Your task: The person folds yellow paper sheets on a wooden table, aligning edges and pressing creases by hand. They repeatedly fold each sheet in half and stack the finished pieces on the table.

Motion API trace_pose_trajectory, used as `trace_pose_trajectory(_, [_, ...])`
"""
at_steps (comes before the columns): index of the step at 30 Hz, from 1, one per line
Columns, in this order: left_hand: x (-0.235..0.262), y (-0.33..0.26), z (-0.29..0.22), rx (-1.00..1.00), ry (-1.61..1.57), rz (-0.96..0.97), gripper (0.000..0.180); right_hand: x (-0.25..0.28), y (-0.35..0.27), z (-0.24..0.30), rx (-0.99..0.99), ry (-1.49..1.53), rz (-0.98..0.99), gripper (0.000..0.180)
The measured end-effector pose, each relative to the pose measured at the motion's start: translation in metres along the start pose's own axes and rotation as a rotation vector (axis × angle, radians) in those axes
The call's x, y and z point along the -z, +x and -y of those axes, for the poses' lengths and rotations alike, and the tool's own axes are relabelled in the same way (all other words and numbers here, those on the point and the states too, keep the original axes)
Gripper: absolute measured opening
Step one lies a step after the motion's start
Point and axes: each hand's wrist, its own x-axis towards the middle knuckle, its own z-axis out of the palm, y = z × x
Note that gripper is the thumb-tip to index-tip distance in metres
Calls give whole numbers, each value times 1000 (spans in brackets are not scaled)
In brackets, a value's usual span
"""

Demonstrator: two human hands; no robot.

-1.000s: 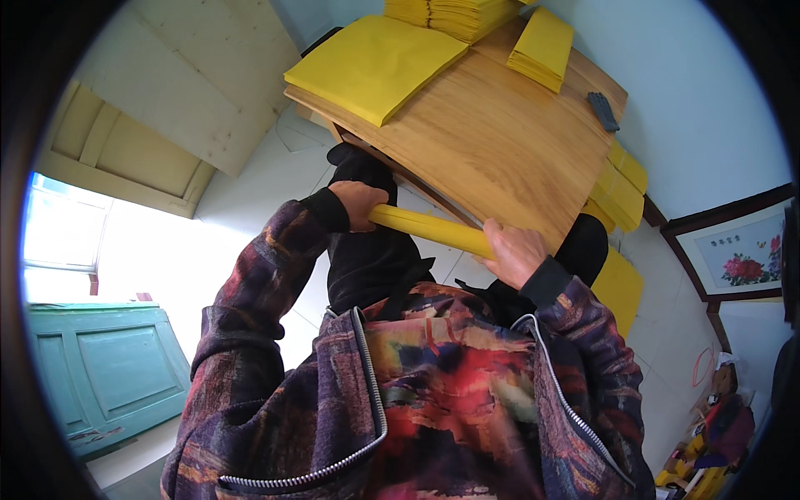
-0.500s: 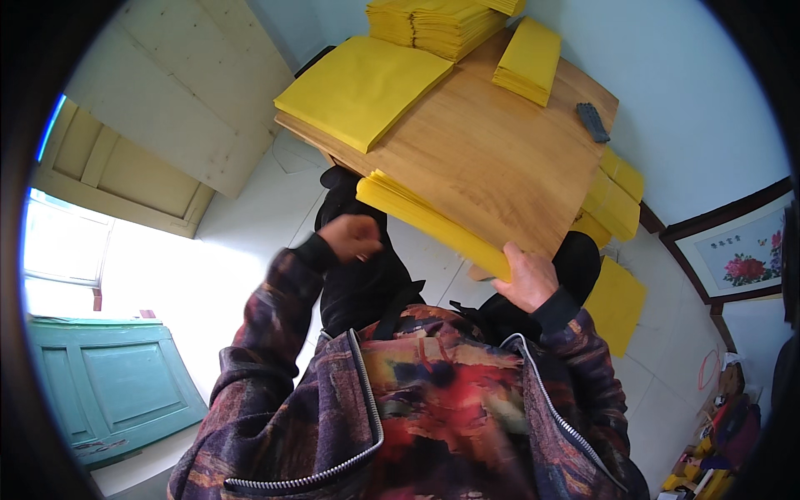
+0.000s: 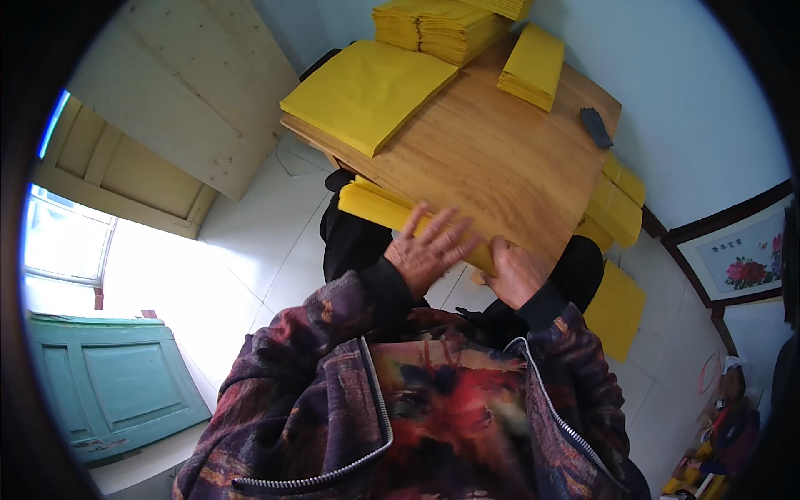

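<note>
Room: pale tiled floor [image 3: 250, 258], bright window [image 3: 68, 233] on the left, green panel [image 3: 125, 383] below it. Framed picture [image 3: 742, 254] on the right wall, mixed clutter [image 3: 718, 442] low in the far right corner.

Surface: wooden table [image 3: 500, 158], grain showing. On it, a wide flat stack [image 3: 371, 93] at the left edge, a thicker stack [image 3: 442, 32] behind, a narrow stack [image 3: 533, 67] toward the back right, all yellow. Dark grey item [image 3: 595, 127] near the right edge; kind unclear. More yellow packs [image 3: 618, 200] beside the table, lower down.

Work: long yellow bundle [image 3: 373, 205] slants above the lap, along the table's near edge; whether it touches the wood, cannot tell. Its left end shows loose layers. Right hand [image 3: 518, 273] grips the right end. Left hand [image 3: 429, 250] has fingers spread over the middle, grasping nothing visible; pressing or only hovering, cannot tell.

Step, my judgement: smoothing or evening the bundle's layers. Next move seems to call for a firm right grip and a flat left palm, so the layers don't slip apart
</note>
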Motion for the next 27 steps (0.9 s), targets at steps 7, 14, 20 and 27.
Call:
trace_pose_trajectory(7, [-6, -3, 37, -57, 22, 43, 33, -17, 6, -10, -38, 960, 687, 49])
trace_pose_trajectory(14, [6, 11, 36, 76, -177, 448, 20, -9, 1, -4, 134, 16, 221, 36])
trace_pose_trajectory(20, [6, 17, 40, 164, -240, 609, 19, 3, 2, 4, 83, -90, 166, 37])
trace_pose_trajectory(27, [-3, 16, 38, -11, -142, 307, 20, -3, 16, -14, 45, 607, 688, 47])
